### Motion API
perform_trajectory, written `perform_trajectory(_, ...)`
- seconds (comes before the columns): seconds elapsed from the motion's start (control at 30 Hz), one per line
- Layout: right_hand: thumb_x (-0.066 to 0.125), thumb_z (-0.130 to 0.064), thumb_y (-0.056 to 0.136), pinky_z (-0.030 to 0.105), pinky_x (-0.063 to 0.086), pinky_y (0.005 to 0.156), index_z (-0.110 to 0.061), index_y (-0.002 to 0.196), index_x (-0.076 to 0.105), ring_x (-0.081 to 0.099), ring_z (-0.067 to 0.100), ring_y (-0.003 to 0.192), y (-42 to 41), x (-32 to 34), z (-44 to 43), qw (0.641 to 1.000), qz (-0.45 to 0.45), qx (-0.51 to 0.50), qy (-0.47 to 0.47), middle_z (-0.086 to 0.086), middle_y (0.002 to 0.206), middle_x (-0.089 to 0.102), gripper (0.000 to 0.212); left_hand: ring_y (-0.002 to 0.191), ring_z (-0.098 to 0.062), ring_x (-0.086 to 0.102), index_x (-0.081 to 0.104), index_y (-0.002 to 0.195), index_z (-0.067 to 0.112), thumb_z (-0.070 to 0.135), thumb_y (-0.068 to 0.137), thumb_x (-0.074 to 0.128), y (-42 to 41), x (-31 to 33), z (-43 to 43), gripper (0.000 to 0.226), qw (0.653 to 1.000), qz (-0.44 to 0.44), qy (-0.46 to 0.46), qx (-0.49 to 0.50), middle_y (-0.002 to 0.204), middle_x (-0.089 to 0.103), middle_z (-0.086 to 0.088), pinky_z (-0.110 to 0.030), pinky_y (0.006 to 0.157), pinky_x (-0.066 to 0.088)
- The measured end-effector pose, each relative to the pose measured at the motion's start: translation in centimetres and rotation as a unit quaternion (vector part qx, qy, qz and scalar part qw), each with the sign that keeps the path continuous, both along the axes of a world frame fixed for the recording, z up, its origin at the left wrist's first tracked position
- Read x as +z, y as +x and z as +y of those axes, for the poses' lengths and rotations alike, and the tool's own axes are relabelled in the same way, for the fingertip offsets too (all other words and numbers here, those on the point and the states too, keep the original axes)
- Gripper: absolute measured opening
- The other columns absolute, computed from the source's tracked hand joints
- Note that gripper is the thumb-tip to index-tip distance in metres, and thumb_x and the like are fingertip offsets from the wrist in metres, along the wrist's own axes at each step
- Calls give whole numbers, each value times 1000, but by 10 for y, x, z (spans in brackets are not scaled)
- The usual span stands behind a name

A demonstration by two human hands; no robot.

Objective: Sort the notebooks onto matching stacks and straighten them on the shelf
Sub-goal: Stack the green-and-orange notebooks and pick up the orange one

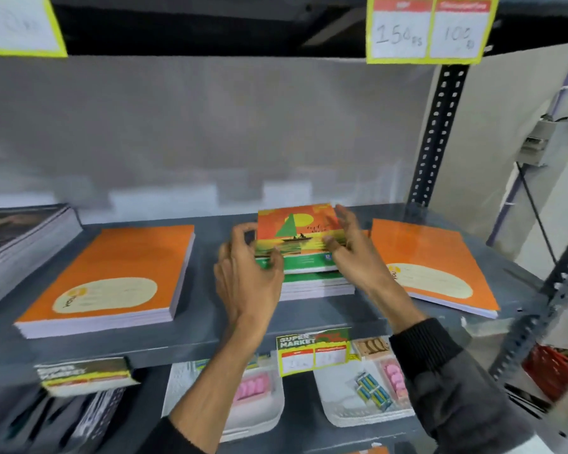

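Observation:
A small stack of notebooks with a sailboat cover lies in the middle of the grey shelf. My left hand grips the stack's left front corner, thumb on top. My right hand presses flat against the stack's right side with fingers spread. A neat stack of plain orange notebooks lies to the left. Another orange stack lies to the right, turned at an angle to the shelf edge.
A dark-covered stack sits at the far left. Price tags hang on the shelf's front edge. White trays of erasers and small items fill the shelf below. A perforated metal upright stands at the right rear, and a red basket stands beyond.

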State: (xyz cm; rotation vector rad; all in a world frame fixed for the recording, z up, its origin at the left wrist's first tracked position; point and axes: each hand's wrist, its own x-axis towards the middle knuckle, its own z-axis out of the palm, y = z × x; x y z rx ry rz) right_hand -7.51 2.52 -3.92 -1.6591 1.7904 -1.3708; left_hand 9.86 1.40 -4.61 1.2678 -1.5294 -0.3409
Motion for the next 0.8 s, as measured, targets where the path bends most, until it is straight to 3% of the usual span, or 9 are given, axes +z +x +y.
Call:
perform_trajectory(0.03,48,-16,99,31,46,92,-29,148,25,62,6,110,3,-3,1,998,55,-2,18,-20,120,62,55,119,-30,57,51,121,26,27,85,70,2,-5,0,41,999,-32,6,7,107,77,-1,-42,91,44)
perform_trajectory(0.1,38,-25,103,43,22,114,-22,152,21,27,27,147,8,-8,1,978,185,-28,93,6,154,40,52,126,-37,54,53,126,22,32,88,64,4,-11,1,40,995,-101,19,4,110,76,-7,-47,95,45)
perform_trajectory(0.2,24,-39,106,45,4,119,-20,157,11,-3,19,153,8,-8,2,970,202,-33,129,4,167,6,56,144,-49,30,46,142,18,36,94,53,2,-6,0,51,978,-199,68,12,128,68,-17,-55,104,38)
perform_trajectory(0.3,23,-48,104,47,9,122,-25,157,15,9,18,152,0,2,12,993,82,-59,64,2,166,14,59,150,-49,16,39,147,15,42,98,46,-11,9,5,57,973,-229,31,15,149,52,-16,-57,109,33)
perform_trajectory(0.37,32,-46,103,50,18,119,-23,156,22,25,24,149,-19,7,21,994,22,-106,19,6,158,35,58,152,-42,15,42,146,16,42,98,45,-32,19,8,55,977,-211,-15,-12,139,62,-15,-54,111,30)
perform_trajectory(0.47,44,-43,99,54,30,111,-18,154,26,46,33,134,-55,8,38,984,42,-174,24,10,123,58,63,154,-35,14,45,144,14,40,98,44,-77,29,9,53,972,-219,-23,-85,120,72,-17,-50,113,28)
perform_trajectory(0.6,53,-44,93,52,29,110,-9,150,30,44,34,135,-110,-2,64,952,85,-290,51,15,144,52,71,154,-38,10,43,144,6,43,101,37,-140,29,11,57,919,-362,17,-154,133,62,-29,-51,117,20)
perform_trajectory(0.67,55,-47,91,51,30,103,-7,147,30,47,38,130,-131,-12,76,936,101,-324,94,19,140,53,73,153,-42,13,40,145,3,44,102,34,-163,23,14,60,877,-451,49,-160,140,55,-30,-51,117,20)
perform_trajectory(0.8,57,-50,89,44,31,89,-10,144,31,52,38,123,-146,-34,91,942,113,-298,108,17,132,59,73,135,-45,40,42,141,3,41,101,41,-187,13,18,56,847,-510,55,-136,138,56,-25,-48,106,31)
